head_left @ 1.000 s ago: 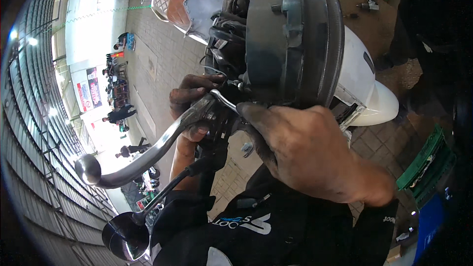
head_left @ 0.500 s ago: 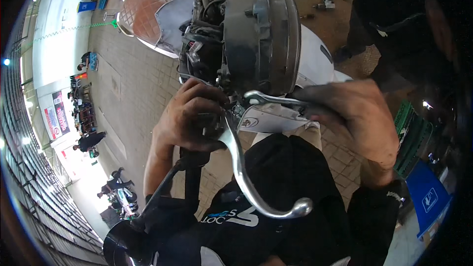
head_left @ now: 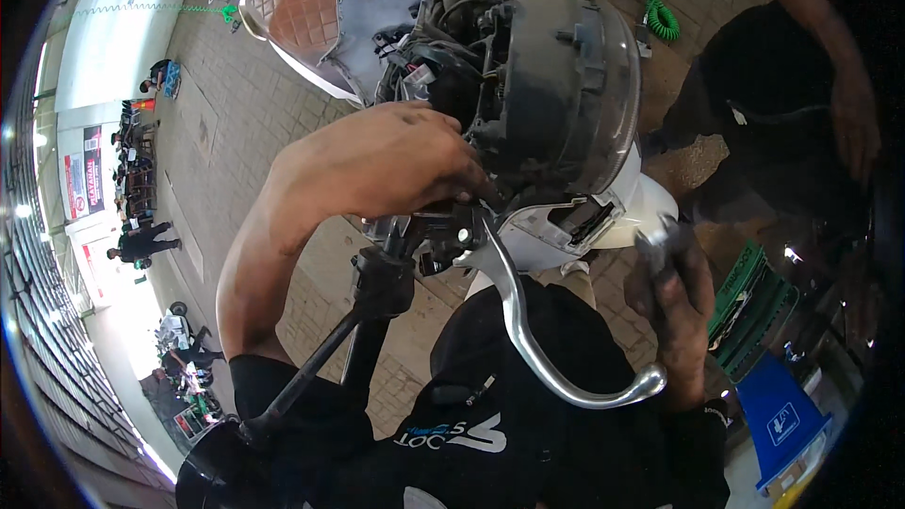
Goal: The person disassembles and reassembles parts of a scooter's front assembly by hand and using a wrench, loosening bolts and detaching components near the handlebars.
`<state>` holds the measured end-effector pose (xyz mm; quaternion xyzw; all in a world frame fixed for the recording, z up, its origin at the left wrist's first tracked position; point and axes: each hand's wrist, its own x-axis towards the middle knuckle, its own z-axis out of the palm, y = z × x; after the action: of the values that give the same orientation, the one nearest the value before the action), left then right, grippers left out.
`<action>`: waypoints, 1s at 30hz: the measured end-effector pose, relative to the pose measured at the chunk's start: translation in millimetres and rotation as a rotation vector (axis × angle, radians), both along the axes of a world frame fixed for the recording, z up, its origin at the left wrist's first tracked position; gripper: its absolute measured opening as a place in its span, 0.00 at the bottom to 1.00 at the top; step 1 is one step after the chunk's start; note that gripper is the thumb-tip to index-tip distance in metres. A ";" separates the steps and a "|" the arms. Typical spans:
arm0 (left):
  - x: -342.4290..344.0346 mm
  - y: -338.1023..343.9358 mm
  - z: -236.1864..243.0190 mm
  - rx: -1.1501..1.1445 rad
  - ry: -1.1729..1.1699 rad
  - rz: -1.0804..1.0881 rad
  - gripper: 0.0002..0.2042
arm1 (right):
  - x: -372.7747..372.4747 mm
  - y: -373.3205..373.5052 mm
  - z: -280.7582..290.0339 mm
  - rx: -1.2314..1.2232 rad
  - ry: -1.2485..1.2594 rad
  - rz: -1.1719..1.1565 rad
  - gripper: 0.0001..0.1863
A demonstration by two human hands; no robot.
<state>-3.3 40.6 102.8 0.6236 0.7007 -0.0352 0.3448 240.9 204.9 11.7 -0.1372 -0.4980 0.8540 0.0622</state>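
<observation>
My left hand (head_left: 382, 165) reaches over the handlebar of a partly stripped scooter. Its fingertips are pressed together by the inner end of the silver brake lever (head_left: 528, 339); what they pinch is hidden. The lever curves toward me and ends in a round knob. My right hand (head_left: 674, 287) is closed to the right of the lever, apart from the scooter. From its fist pokes the blurred metal end of a wrench (head_left: 655, 238). Just beyond my left fingertips sits the dusty headlight unit (head_left: 551, 85), with exposed wiring (head_left: 443, 61) at its left.
A mirror stem (head_left: 302, 377) runs from the handlebar toward the lower left. A brown quilted seat (head_left: 297, 14) lies at the far left of the scooter. Another person (head_left: 773, 94) stands at the right. Green crates (head_left: 754, 297) and a blue bin (head_left: 778, 419) are at the lower right.
My right hand has drawn the wrench off the lever's pivot, moving right and toward me. My left hand has shifted from the grip to the lever's inner end. The view has shifted too.
</observation>
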 end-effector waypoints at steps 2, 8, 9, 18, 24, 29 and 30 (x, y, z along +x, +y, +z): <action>0.9 -2.8 -2.5 0.030 0.015 0.004 0.11 | 11.1 -3.9 10.6 -0.029 0.011 -0.047 0.18; -6.9 -8.3 -13.1 0.134 -0.077 -0.038 0.09 | 26.6 -9.8 12.9 -0.007 0.168 0.141 0.16; -8.5 -9.5 -15.7 0.141 -0.078 -0.041 0.09 | 26.5 -13.6 15.1 0.021 0.123 0.115 0.17; 2.4 -23.5 -12.3 0.281 -0.026 -0.024 0.09 | -10.2 -22.2 11.1 0.451 -0.224 0.229 0.17; 28.0 -59.0 -14.8 0.549 -0.067 0.481 0.35 | -26.5 -42.5 -22.6 0.722 -0.038 0.020 0.14; 52.2 -70.3 -24.1 0.478 0.088 0.640 0.47 | -29.6 -48.8 -26.0 0.871 0.026 -0.113 0.14; 54.6 -64.6 -24.1 0.412 0.144 0.635 0.48 | -31.6 -50.8 -29.5 0.888 0.055 -0.138 0.15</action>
<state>51.3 -24.1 78.8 0.4278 0.8737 0.1710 0.1561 209.3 154.1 -17.9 -0.1075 -0.8040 0.5548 0.1848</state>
